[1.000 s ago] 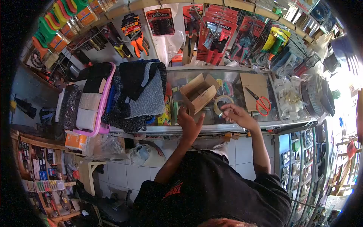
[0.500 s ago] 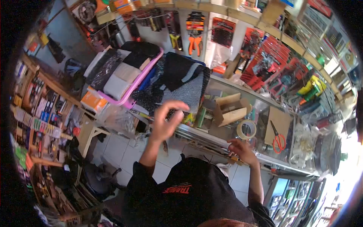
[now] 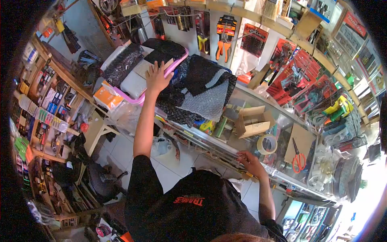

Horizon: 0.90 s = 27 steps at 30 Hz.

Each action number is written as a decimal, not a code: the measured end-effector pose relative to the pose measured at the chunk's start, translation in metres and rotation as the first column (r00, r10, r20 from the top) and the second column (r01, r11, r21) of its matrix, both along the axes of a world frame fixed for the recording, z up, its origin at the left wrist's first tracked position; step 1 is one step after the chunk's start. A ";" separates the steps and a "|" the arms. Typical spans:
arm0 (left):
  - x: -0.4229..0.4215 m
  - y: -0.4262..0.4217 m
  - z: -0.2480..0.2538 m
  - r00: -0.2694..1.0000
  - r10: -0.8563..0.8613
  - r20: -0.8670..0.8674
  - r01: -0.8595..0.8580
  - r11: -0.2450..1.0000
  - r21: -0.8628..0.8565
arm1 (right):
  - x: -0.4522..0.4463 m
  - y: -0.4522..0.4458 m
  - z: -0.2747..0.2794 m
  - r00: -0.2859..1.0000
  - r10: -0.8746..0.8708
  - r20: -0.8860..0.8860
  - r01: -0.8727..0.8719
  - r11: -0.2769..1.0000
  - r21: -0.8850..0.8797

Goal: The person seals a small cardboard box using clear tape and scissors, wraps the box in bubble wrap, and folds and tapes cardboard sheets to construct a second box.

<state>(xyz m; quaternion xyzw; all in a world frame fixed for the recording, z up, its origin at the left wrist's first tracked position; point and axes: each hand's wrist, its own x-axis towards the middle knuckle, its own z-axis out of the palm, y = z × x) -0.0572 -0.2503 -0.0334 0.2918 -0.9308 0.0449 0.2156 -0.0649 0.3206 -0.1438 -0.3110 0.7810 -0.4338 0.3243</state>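
My left hand [image 3: 157,80] reaches over the pink basket [image 3: 139,101] with its fingers spread, at a beige-wrapped package [image 3: 142,68]. It seems to touch the packages, though contact is hard to make out. Beside that package lie a white package [image 3: 134,83] and black bubble-wrapped packages [image 3: 123,64]. My right hand [image 3: 252,164] rests at the front edge of the glass counter [image 3: 221,148], fingers loosely bent and apart, with nothing visible in them. Near it on the glass are a roll of clear tape [image 3: 266,144] and an open cardboard box [image 3: 253,123].
Black bubble wrap [image 3: 201,92] covers the counter beside the basket. Orange-handled scissors [image 3: 298,159] lie on a cardboard sheet [image 3: 291,147] to the right. Tools in packs, including orange pliers [image 3: 223,46], hang behind. Stocked shelves [image 3: 50,105] stand at left.
My left hand has moved forward from above the counter's front edge to the packages in the pink basket, its fingers spreading out. My right hand stays at the counter edge. The view has shifted slightly.
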 end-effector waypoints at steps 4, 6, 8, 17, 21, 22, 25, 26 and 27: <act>-0.001 -0.001 -0.016 1.000 -0.012 -0.028 0.009 0.993 -0.114 | 0.016 -0.005 0.010 0.994 -0.103 0.029 0.104 0.994 -0.028; 0.005 0.000 -0.012 1.000 0.005 0.005 -0.005 0.994 -0.112 | 0.020 -0.007 0.011 0.988 -0.148 -0.034 0.147 0.989 -0.023; 0.001 0.001 -0.010 1.000 -0.029 -0.003 0.028 0.997 -0.070 | 0.021 -0.008 0.004 0.988 -0.152 -0.020 0.151 0.988 -0.040; 0.049 0.104 0.064 0.876 -0.296 -0.380 0.443 0.805 0.394 | 0.031 -0.008 0.013 0.974 -0.204 -0.093 0.180 0.959 -0.217; 0.076 0.227 0.080 0.680 -0.520 -0.516 0.718 0.616 0.325 | 0.039 -0.012 0.009 0.945 -0.245 -0.217 0.186 0.948 -0.259; 0.079 0.248 0.076 0.595 -0.617 -0.515 0.803 0.444 0.398 | 0.041 -0.011 0.009 0.939 -0.239 -0.248 0.177 0.952 -0.250; 0.076 0.309 0.037 0.440 -0.725 -0.529 0.829 0.103 0.549 | 0.049 -0.002 0.005 0.972 -0.182 -0.145 0.120 0.926 -0.358; 0.076 0.326 0.019 0.525 -0.719 -0.455 0.757 0.150 0.636 | 0.057 0.003 0.008 0.981 -0.191 -0.044 0.162 0.913 -0.375; 0.079 0.342 0.002 0.597 -0.711 -0.372 0.676 0.196 0.710 | 0.054 0.015 0.019 0.993 -0.113 -0.018 0.104 0.954 -0.280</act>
